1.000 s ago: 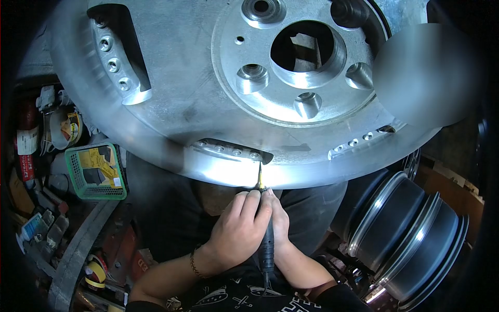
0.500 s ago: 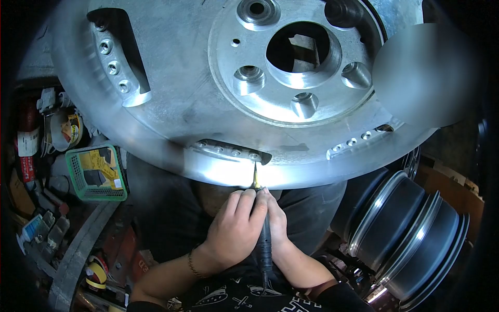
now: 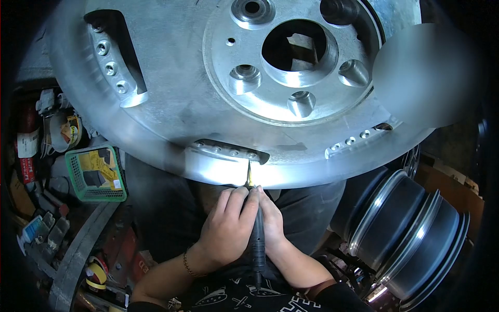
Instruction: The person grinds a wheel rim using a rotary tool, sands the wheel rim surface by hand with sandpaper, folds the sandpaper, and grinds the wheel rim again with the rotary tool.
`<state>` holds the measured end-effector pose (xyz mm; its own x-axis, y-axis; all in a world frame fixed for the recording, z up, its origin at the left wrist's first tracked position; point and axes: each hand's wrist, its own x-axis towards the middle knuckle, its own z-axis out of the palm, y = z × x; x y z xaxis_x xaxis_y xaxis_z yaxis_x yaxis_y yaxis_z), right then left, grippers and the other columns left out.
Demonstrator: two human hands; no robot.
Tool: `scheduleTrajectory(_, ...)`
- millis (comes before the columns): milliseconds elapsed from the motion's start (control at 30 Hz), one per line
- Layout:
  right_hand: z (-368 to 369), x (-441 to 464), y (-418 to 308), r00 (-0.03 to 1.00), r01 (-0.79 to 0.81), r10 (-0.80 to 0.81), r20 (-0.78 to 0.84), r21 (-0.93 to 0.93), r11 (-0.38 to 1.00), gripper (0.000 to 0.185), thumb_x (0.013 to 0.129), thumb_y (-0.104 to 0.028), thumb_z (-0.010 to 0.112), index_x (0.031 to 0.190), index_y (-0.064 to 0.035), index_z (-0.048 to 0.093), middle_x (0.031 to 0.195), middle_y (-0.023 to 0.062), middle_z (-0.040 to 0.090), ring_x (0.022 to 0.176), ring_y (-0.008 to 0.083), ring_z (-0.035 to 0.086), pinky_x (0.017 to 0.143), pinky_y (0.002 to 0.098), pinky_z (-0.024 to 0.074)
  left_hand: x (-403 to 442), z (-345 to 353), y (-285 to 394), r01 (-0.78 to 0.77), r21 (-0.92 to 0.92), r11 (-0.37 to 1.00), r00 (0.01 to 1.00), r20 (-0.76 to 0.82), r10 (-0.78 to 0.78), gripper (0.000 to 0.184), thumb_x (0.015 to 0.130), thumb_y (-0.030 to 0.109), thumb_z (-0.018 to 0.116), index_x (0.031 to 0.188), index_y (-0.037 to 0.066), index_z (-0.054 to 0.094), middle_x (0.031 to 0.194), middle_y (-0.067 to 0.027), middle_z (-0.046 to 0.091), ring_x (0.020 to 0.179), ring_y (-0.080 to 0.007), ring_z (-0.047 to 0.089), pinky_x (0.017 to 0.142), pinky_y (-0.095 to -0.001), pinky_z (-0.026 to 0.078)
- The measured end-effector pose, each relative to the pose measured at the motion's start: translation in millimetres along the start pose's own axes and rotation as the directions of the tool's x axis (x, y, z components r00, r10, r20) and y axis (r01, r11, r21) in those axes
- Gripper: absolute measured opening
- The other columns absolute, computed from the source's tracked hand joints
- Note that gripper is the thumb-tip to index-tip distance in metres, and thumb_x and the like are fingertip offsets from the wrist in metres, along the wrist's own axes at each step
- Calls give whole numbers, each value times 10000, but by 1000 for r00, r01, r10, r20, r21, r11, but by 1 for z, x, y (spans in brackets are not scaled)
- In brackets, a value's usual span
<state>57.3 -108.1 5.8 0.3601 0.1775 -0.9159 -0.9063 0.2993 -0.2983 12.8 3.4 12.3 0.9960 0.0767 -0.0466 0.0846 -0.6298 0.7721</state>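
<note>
A pen-like rotary tool [image 3: 258,242] with a black ribbed handle and a narrow brass-coloured tip points away from me. My left hand [image 3: 224,221] wraps round its front from the left, with a bracelet on the wrist. From the right, my right hand [image 3: 272,221] grips the same part, partly hidden by the tool and the left hand. The tip meets the near edge of a slot with small holes [image 3: 228,151] in a large grey metal wheel [image 3: 171,93]. Bright light falls on the rim there. Whether the tip touches the metal is hard to tell.
Several wheel rims [image 3: 410,234] stand in a row at the right. A green basket [image 3: 96,198] with yellow packets is at the left, near a red cylinder [image 3: 27,169] and rolls of tape [image 3: 96,275]. A blurred disc covers the upper right.
Both hands and the tool have shifted slightly left, its tip moving left along the slot's edge. The wheel appears a little further left in view. The grip is unchanged.
</note>
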Motion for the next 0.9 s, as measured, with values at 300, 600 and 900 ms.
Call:
scheduleTrajectory(300,5,0,1,999,4,-5,43,4,1000,335,1089,-322,397,1074,-49,590,880,33,619,746,87,584,698,253,487,0,-8,-6,10,-78,997,1000,11,-9,402,852,55,564,1231,-78,592,1119,-208,576,981,-330,568,888,-393,501)
scheduleTrajectory(600,-8,7,5,986,-32,36,161,-25,999,340,1085,-335,406,1034,-53,590,855,28,619,725,86,575,674,245,471,-3,-2,-10,38,-109,993,997,-69,-46,418,824,109,631,1205,-60,605,1093,-214,587,970,-368,585,861,-421,502)
scheduleTrajectory(900,-4,4,6,999,24,-23,49,-12,1000,375,1085,-360,395,1062,-41,591,868,35,621,744,87,580,693,250,480,-2,-1,-5,-1,-81,997,1000,-21,-1,406,849,56,567,1228,-90,588,1091,-212,576,953,-335,569,876,-397,501)
